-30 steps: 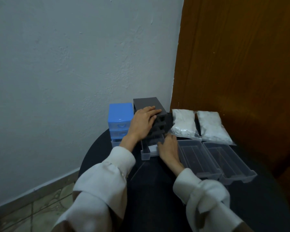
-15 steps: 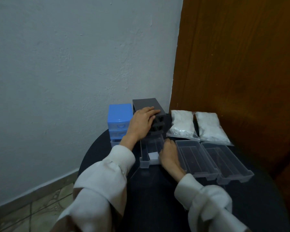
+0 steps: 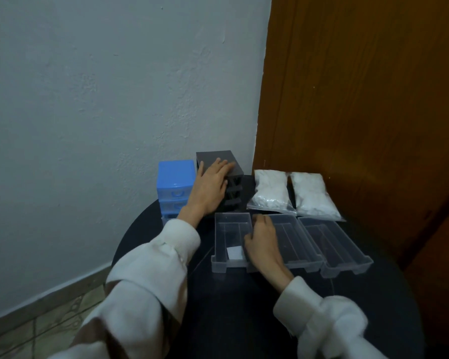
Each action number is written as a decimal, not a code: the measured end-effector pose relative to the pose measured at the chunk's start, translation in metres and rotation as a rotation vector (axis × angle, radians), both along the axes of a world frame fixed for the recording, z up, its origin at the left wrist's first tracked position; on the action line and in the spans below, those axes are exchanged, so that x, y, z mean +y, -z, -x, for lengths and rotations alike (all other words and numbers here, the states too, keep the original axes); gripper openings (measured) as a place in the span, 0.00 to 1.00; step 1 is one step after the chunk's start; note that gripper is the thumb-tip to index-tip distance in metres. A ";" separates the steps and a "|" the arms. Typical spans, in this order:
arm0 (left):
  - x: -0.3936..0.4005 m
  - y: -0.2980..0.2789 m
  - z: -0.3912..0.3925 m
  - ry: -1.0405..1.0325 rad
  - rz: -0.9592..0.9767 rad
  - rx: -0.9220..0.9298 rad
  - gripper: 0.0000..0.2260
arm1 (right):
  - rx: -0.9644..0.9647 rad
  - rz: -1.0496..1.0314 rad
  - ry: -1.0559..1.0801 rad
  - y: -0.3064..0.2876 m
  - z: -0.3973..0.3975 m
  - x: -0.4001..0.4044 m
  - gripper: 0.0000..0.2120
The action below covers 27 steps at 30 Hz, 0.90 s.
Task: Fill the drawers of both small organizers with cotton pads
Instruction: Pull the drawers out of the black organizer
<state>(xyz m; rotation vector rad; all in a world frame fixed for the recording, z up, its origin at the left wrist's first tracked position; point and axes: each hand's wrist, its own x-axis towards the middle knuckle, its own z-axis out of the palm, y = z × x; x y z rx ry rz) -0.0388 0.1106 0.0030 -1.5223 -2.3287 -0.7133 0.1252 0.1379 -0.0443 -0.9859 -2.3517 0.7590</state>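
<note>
A dark grey organizer (image 3: 231, 189) stands at the back of the round table, its slots bare. My left hand (image 3: 210, 185) rests flat on its top front corner. A blue organizer (image 3: 175, 185) with its drawers in stands to its left. Three clear drawers lie side by side in front. My right hand (image 3: 262, 242) grips the right wall of the leftmost drawer (image 3: 230, 242), which holds a white square. The middle drawer (image 3: 296, 242) and the right drawer (image 3: 332, 244) lie beside it. Two bags of cotton pads (image 3: 271, 191) (image 3: 313, 194) lie behind them.
The black round table (image 3: 244, 312) stands in a corner. A grey wall is behind and to the left, a brown wooden door (image 3: 360, 99) to the right. Tiled floor (image 3: 36, 322) shows at the lower left.
My right hand has drawn the leftmost drawer out of the grey organizer and toward me. My left hand has stayed on the organizer's top.
</note>
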 end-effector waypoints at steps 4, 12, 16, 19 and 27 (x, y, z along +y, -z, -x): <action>-0.015 0.008 -0.039 0.024 -0.243 -0.096 0.25 | 0.046 -0.044 0.006 -0.010 -0.019 0.012 0.19; -0.029 0.042 -0.124 0.067 0.081 -0.350 0.25 | -0.151 -0.031 0.096 -0.008 -0.075 0.066 0.21; -0.028 0.054 -0.136 0.096 0.288 -0.381 0.27 | -0.188 0.107 -0.011 -0.002 -0.091 0.064 0.26; -0.034 0.058 -0.137 0.081 0.291 -0.367 0.26 | -0.150 0.126 -0.087 0.001 -0.087 0.050 0.30; -0.085 0.057 -0.114 0.014 0.286 -0.401 0.27 | -0.135 0.163 -0.232 0.011 -0.049 0.013 0.32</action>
